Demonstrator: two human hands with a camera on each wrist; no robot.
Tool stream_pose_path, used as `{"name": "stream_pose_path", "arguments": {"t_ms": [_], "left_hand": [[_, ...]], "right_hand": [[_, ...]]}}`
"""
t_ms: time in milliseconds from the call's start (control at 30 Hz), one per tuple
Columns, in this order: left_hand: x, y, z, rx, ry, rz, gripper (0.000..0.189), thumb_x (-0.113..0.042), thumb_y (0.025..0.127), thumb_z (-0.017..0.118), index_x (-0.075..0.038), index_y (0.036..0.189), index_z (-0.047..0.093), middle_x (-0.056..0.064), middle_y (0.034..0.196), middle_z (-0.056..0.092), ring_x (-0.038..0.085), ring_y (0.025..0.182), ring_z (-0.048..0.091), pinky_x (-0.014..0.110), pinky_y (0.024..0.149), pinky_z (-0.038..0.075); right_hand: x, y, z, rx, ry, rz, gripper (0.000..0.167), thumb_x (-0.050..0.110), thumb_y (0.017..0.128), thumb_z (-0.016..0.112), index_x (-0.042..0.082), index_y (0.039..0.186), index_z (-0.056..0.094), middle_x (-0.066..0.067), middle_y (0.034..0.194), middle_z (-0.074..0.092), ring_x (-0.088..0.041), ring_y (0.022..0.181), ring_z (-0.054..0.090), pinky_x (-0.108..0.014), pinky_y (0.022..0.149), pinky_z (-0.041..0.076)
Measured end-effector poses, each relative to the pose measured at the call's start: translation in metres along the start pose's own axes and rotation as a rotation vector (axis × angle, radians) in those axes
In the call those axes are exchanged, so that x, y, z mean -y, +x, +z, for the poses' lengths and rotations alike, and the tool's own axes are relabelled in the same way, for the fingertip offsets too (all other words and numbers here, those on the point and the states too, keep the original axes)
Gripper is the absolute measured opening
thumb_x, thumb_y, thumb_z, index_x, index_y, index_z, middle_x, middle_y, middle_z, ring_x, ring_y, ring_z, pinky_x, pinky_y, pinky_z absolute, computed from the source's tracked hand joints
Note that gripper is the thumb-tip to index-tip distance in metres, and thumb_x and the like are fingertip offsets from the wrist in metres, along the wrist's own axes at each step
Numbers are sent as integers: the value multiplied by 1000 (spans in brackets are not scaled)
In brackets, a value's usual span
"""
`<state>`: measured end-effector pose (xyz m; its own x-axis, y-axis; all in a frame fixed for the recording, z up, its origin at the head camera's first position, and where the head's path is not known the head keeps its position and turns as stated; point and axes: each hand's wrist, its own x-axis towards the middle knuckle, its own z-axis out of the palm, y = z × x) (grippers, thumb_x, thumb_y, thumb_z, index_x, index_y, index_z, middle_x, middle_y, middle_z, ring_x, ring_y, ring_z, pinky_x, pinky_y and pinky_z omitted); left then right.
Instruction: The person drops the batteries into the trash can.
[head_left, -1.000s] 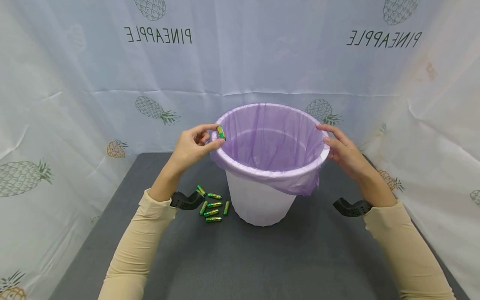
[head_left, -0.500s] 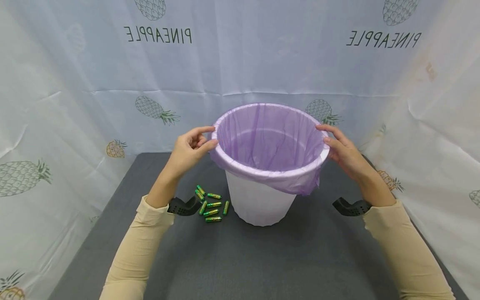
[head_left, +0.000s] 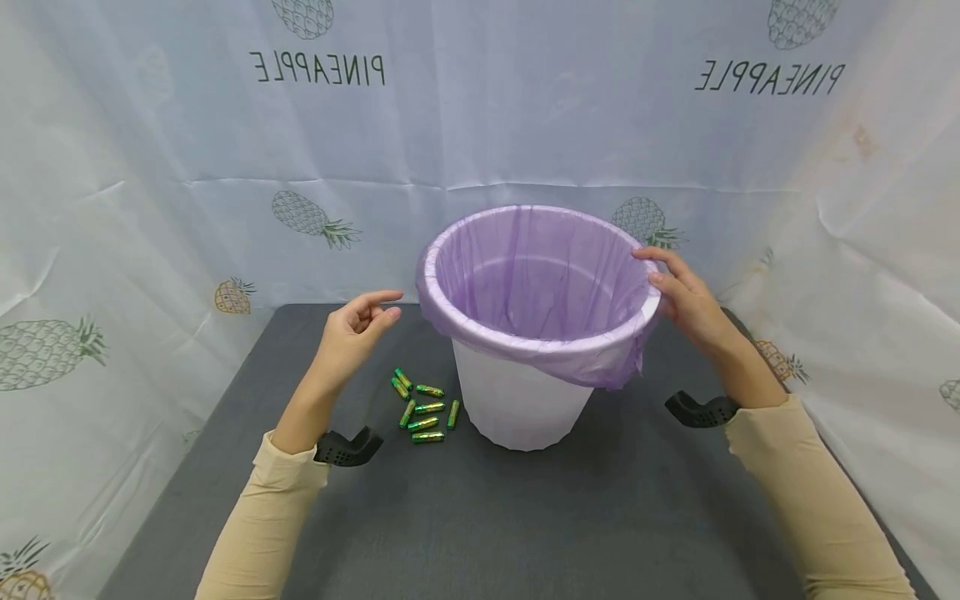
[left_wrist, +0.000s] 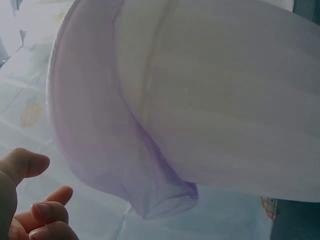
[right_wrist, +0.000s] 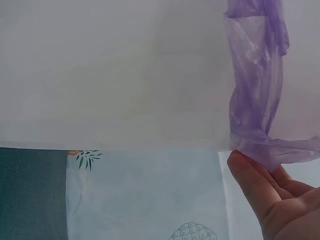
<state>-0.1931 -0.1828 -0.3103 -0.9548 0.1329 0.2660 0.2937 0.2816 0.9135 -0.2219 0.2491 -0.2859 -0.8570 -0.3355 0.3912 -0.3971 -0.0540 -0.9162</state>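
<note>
Batteries, long axes varied, lie left of frame centre, to the lower right of the nearer left hand, empty and loosely bent; right hand grips the bin.

Pale bluish fabric curtain at back, horizontal crease across; whitish wrinkled side curtains left and right. Outline pineapple prints, green and orange, plus mirrored dark "PINEAPPLE" lettering. Dark gray bench runs to back curtain. Diffuse, soft light.
</note>
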Motion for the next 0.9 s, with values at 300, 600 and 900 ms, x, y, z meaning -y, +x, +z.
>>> {"name": "stream_pose_path", "arguments": {"t_ms": [300, 600, 900], "left_hand": [[28, -12, -1, 39, -10, 8, 32, -19, 98, 56, -3, 126, 59, -15, 74, 52, 4, 59, 35, 24, 61, 34], [72, -19, -1, 25, 11, -38, 34, -20, 98, 56, -2, 126, 59, -16, 71, 49, 4, 53, 29, 26, 53, 30], [108, -25, 2, -11, 25, -113, 34, -21, 98, 57, -1, 125, 60, -13, 67, 46, 2, 49, 27, 25, 51, 29]], "right_hand": [[-2, 0, -2, 9, -50, -10, 32, 10, 102, 36, 24, 126, 52, 6, 116, 57, 0, 90, 65, -15, 72, 54], [-1, 0, -2, -7, -41, -5, 33, 9, 102, 37, 25, 125, 54, 6, 112, 59, -1, 90, 65, -16, 71, 54], [0, 1, -1, 12, -4, -5, 33, 7, 101, 38, 23, 125, 55, 5, 114, 58, -2, 92, 66, -16, 72, 55]]}}
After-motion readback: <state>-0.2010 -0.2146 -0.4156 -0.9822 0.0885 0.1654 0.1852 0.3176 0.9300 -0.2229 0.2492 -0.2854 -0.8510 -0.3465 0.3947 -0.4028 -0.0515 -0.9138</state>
